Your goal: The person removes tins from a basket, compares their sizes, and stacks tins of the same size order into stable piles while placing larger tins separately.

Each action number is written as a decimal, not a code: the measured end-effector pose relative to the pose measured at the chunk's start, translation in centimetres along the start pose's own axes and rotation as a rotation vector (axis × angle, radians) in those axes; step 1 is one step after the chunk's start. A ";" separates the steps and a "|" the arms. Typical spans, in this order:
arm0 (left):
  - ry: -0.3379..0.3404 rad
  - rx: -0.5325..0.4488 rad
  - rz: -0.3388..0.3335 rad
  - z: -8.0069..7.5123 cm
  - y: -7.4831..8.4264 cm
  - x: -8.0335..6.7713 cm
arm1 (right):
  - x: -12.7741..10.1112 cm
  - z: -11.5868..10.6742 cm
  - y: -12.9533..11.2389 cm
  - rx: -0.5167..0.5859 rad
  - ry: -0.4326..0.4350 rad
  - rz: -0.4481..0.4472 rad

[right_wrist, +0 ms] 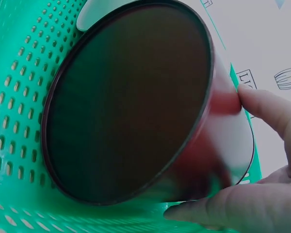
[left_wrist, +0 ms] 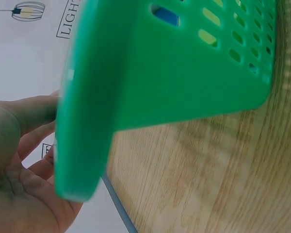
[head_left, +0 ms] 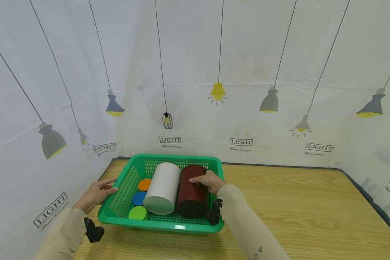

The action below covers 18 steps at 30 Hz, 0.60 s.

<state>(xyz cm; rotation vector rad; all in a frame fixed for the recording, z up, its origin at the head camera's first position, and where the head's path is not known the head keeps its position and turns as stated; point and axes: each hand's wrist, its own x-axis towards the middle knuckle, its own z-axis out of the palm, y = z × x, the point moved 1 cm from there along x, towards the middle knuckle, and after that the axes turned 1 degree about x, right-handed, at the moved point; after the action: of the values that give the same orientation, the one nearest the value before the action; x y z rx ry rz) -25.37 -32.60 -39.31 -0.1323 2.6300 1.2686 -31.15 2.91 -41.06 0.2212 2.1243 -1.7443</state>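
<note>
A green plastic basket stands on the wooden table. In it lie a white cylinder and a dark red cylinder side by side, with orange, blue and green discs to their left. My right hand grips the dark red cylinder, thumb and fingers curled round its wall. My left hand is at the basket's left rim, its straight fingers touching it.
A white sheet printed with lamps hangs behind and to the left of the table. The table's dark edge runs along the back and right. Bare wood lies to the right of the basket.
</note>
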 end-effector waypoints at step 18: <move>0.028 0.016 0.003 0.0 0.1 -0.2 | 0.4 0.6 0.8 -0.010 0.020 0.017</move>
<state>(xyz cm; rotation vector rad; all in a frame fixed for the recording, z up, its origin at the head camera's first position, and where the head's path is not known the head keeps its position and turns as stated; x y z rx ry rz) -25.24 -32.52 -39.16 -0.1444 2.6644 1.2554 -31.15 2.49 -42.02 0.2548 2.1385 -1.7282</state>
